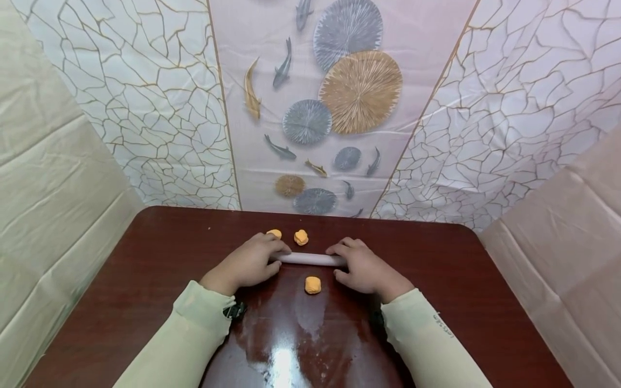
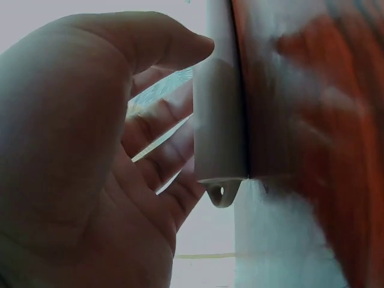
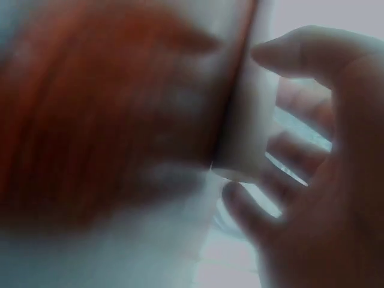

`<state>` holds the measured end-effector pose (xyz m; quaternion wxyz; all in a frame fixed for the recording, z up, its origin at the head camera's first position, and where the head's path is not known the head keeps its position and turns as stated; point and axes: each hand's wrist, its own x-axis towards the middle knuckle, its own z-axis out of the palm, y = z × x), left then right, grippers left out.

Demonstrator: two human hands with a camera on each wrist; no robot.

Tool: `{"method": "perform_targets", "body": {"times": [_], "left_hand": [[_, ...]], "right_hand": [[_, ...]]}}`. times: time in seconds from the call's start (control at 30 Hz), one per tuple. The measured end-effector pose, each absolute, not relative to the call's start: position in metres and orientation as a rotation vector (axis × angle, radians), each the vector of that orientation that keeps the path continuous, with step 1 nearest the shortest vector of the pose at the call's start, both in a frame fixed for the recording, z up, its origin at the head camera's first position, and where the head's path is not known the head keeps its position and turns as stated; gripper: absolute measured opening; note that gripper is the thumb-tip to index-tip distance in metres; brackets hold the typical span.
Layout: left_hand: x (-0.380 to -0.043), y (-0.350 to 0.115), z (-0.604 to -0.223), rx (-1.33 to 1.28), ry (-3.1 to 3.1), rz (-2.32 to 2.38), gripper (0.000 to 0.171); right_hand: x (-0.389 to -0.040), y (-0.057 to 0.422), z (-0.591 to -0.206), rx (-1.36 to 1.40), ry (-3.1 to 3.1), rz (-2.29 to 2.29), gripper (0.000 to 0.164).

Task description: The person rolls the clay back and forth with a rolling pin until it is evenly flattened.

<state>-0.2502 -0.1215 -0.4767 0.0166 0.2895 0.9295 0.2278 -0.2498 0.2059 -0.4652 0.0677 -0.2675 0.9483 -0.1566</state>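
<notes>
A smooth white rolling pin (image 1: 311,259) lies crosswise on the dark table, with a small holed tab at its left end in the left wrist view. My left hand (image 1: 249,261) holds that end, thumb (image 2: 189,51) on the near side and fingers behind. At the other end my right hand (image 1: 366,267) grips the pin likewise; its thumb (image 3: 279,57) touches the near side. One orange dough-like lump (image 1: 312,285) sits in front of the pin. Behind the pin is a second lump (image 1: 301,237), and a third lump (image 1: 274,233) is partly hidden by my left hand.
The glossy reddish-brown table (image 1: 165,291) has rounded far corners and wet-looking smears near the front. A patterned cloth wall (image 1: 310,178) stands right behind its far edge. Beige cloth panels (image 1: 53,226) flank both sides.
</notes>
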Motion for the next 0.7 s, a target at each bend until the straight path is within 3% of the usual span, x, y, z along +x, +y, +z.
{"method": "perform_targets", "body": {"times": [0.7], "left_hand": [[-0.259, -0.133, -0.497, 0.996, 2.939, 0.702, 0.031]], "right_hand": [[-0.250, 0.202, -0.465, -0.987, 2.909, -0.319, 0.040]]}}
